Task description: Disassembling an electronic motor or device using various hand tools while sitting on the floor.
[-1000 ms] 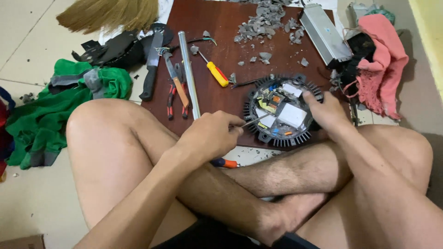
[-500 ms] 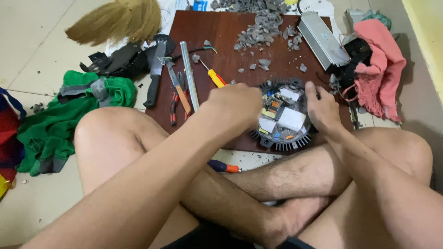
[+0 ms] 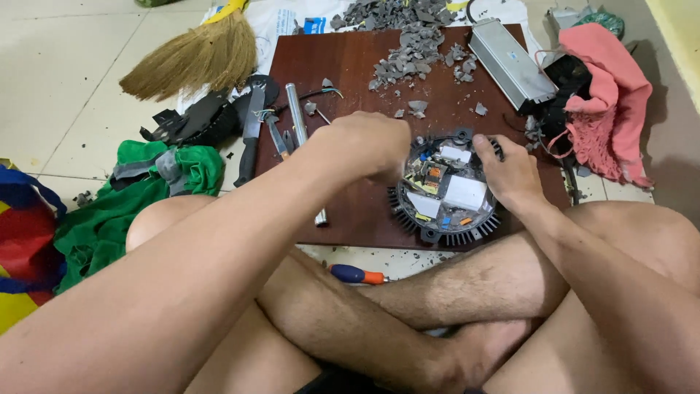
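A round black finned electronics unit (image 3: 446,226) with an exposed circuit board lies on a dark brown board (image 3: 350,73) in front of my crossed legs. My right hand (image 3: 510,174) grips the unit's right rim, thumb on its top edge. My left hand (image 3: 370,144) hovers over the board at the unit's upper left with its fingers curled under. It covers the spot where a yellow-handled screwdriver lay, and only a thin metal tip (image 3: 321,114) shows beside it. What the hand holds is hidden.
On the board lie pliers (image 3: 277,138), a metal rod (image 3: 295,109), a black-handled tool (image 3: 250,135), grey rubble (image 3: 415,47) and a silver metal box (image 3: 510,62). A broom (image 3: 197,55), green cloth (image 3: 131,204), pink cloth (image 3: 609,102) and an orange-and-blue screwdriver (image 3: 357,275) surround it.
My left hand has left the unit's middle, where it held a thin tool, and moved up and left over the yellow-handled screwdriver. My right hand has stayed on the rim.
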